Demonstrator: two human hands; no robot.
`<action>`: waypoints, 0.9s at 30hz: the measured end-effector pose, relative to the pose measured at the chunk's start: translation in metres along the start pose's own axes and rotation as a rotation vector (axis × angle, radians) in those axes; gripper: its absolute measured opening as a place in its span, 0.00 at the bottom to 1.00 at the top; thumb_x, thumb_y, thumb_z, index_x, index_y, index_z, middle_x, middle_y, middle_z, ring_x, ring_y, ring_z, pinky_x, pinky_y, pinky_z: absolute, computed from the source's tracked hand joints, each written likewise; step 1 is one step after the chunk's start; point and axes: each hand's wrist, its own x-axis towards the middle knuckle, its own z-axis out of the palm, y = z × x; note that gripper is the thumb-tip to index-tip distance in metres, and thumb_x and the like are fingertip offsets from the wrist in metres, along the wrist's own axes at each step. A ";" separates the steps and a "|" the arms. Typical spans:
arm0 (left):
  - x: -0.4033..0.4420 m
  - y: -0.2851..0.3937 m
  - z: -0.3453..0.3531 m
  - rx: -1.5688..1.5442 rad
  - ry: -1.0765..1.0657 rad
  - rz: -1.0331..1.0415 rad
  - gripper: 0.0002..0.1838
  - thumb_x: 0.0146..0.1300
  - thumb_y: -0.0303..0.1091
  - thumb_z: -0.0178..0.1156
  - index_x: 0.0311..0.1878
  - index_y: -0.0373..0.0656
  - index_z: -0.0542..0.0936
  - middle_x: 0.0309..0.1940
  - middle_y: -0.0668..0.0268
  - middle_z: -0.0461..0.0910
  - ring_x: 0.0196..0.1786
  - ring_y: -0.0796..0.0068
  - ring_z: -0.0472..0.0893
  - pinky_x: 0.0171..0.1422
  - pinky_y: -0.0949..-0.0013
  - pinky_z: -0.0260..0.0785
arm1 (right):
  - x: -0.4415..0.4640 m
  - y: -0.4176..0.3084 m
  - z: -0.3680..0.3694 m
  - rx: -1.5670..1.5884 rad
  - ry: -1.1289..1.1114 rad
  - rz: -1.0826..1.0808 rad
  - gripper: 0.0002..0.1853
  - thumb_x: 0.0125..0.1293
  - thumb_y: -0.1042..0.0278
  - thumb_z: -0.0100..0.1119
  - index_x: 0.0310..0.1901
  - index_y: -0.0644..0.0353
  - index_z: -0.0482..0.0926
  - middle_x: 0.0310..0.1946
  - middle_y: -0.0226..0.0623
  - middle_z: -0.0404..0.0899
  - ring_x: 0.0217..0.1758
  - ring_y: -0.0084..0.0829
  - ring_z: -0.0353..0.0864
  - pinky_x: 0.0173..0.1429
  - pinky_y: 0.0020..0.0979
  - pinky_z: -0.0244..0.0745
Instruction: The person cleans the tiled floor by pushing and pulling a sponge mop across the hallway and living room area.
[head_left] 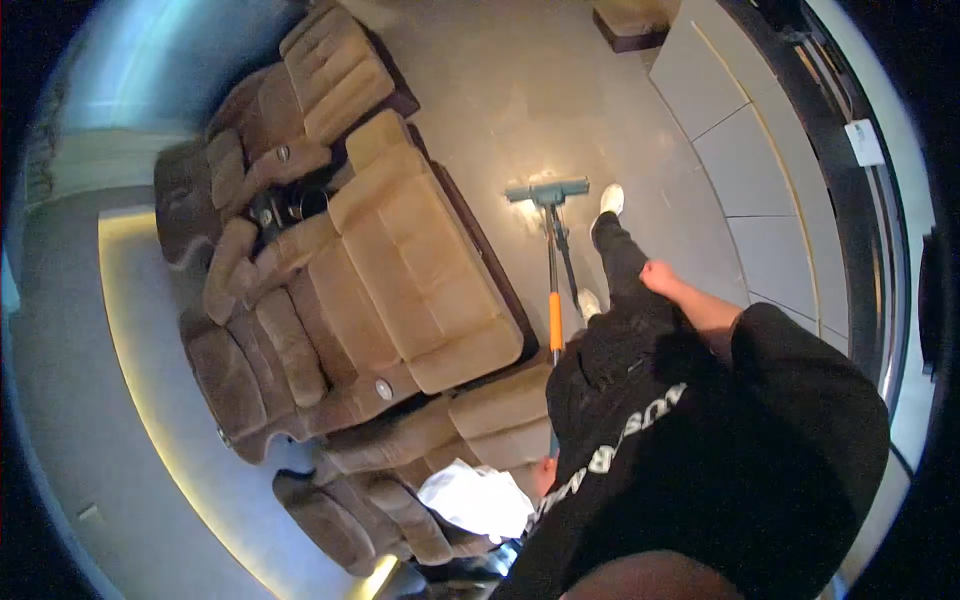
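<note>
My left hand (543, 475), partly hidden by my shirt, is wrapped round the upper end of a mop's handle. The mop (555, 322) has an orange grip section on its pole and a wide, flat grey-green head (548, 190) resting on the floor ahead of me. My right hand (657, 275) hangs beside my right thigh, fingers curled into a loose fist, and nothing shows in it. Close to my left hand is a crumpled white bag or cloth (478, 498); whether it touches the hand I cannot tell.
Brown padded recliner seats (420, 260) fill the left side, with a dark object (285, 208) between two of them. Grey panels (745, 165) line the right. A brown footrest-like block (632, 22) stands at the far end. The grey floor (520, 100) reflects light.
</note>
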 end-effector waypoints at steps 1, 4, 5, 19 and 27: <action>-0.007 0.035 -0.019 -0.282 -0.170 -0.141 0.14 0.53 0.39 0.56 0.29 0.35 0.74 0.22 0.67 0.74 0.29 0.78 0.71 0.33 0.73 0.63 | 0.006 -0.003 -0.006 0.035 0.048 0.004 0.12 0.46 0.62 0.49 0.28 0.61 0.76 0.30 0.46 0.76 0.36 0.44 0.74 0.42 0.38 0.68; 0.023 0.107 -0.022 -0.553 -0.224 -0.084 0.15 0.55 0.40 0.54 0.27 0.35 0.74 0.20 0.68 0.73 0.27 0.79 0.69 0.32 0.72 0.62 | 0.026 -0.003 -0.028 0.091 0.170 0.041 0.09 0.46 0.64 0.50 0.23 0.61 0.75 0.23 0.43 0.76 0.31 0.42 0.76 0.37 0.37 0.68; 0.024 0.110 -0.013 -0.542 -0.169 -0.012 0.15 0.55 0.41 0.54 0.26 0.35 0.74 0.20 0.69 0.73 0.26 0.78 0.69 0.31 0.72 0.62 | 0.044 0.008 -0.030 0.121 0.221 0.009 0.08 0.48 0.66 0.49 0.21 0.60 0.75 0.19 0.38 0.75 0.24 0.36 0.75 0.32 0.33 0.68; 0.296 0.482 0.062 -0.821 -0.151 0.064 0.18 0.52 0.36 0.58 0.13 0.49 0.62 0.07 0.74 0.60 0.08 0.81 0.58 0.11 0.75 0.47 | 0.076 0.030 -0.154 0.994 0.130 -0.052 0.08 0.52 0.70 0.44 0.20 0.61 0.70 0.12 0.31 0.69 0.14 0.22 0.66 0.19 0.22 0.60; 0.386 0.756 0.070 -0.602 -0.400 0.187 0.13 0.55 0.36 0.52 0.19 0.43 0.66 0.09 0.69 0.62 0.09 0.78 0.61 0.10 0.73 0.47 | 0.007 0.095 -0.108 0.684 0.070 -0.064 0.13 0.56 0.65 0.43 0.22 0.63 0.73 0.13 0.35 0.72 0.15 0.27 0.71 0.20 0.26 0.64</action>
